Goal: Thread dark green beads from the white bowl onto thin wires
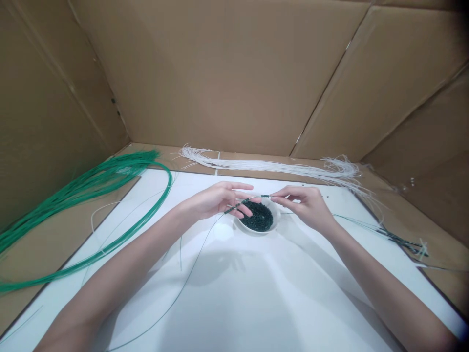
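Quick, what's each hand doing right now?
Left hand: closed, holding the beaded strand.
Right hand: closed, pinching the same strand near its end.

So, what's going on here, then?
A person holds a thin green cord strung with dark green beads between the left hand and the right hand. The hands are just above a small white bowl of loose beads. A bundle of green cords lies to the left, a bundle of white cords lies behind, and beaded strands lie to the right.
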The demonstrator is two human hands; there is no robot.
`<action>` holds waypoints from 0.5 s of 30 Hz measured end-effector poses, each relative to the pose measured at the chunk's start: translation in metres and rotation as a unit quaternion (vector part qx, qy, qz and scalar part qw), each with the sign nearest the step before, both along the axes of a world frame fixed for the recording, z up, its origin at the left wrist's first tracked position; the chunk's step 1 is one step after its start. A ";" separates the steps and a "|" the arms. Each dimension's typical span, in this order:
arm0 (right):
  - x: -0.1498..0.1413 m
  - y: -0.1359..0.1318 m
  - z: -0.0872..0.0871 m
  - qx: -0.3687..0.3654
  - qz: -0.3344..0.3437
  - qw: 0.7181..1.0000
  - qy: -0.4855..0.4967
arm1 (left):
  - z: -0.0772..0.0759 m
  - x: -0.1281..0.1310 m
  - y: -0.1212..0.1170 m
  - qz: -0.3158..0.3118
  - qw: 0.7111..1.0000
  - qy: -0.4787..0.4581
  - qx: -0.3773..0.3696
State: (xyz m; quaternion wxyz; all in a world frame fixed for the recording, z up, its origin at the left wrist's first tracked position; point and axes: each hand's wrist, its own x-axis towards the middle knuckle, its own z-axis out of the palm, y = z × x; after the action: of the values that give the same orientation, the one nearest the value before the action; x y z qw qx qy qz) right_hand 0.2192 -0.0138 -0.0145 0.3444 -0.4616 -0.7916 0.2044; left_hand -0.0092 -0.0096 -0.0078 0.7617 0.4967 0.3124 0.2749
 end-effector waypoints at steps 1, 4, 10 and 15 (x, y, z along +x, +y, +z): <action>0.000 0.000 0.000 -0.002 -0.002 1.000 -0.001 | 0.000 0.000 0.000 -0.001 1.000 -0.003 -0.001; 0.000 0.000 0.000 -0.004 -0.003 1.000 -0.004 | -0.001 -0.001 0.001 -0.007 1.000 -0.005 0.000; 0.002 0.002 -0.002 -0.002 -0.002 1.000 -0.002 | -0.002 -0.001 0.001 -0.012 1.000 -0.018 -0.002; 0.003 0.003 -0.003 -0.006 -0.004 1.000 0.001 | -0.002 -0.001 0.001 -0.016 1.000 -0.014 -0.007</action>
State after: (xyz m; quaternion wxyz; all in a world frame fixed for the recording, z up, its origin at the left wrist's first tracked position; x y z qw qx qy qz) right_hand 0.2219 -0.0109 -0.0177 0.3432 -0.4666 -0.7882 0.2079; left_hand -0.0103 -0.0083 -0.0100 0.7735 0.4926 0.2954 0.2679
